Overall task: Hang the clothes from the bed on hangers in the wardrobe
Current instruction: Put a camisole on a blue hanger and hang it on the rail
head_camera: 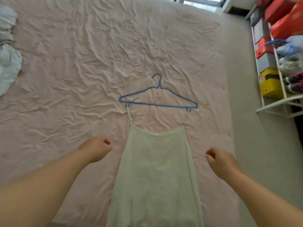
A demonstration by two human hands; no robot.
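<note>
A white slip dress [157,174] lies flat at lower centre of the bed [68,66], its straps looped on a blue hanger [157,97]. The left hand [96,149] and right hand [219,160] hover either side, fingers curled, holding nothing. Hangering looks done; next, I'd say, lift by the hook toward the wardrobe.

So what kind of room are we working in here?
Most likely a bedroom: a wide bed under a wrinkled pink sheet, a white slip dress on a blue wire hanger lying on it, and a white rack of shoeboxes and shoes beside the bed.
</note>
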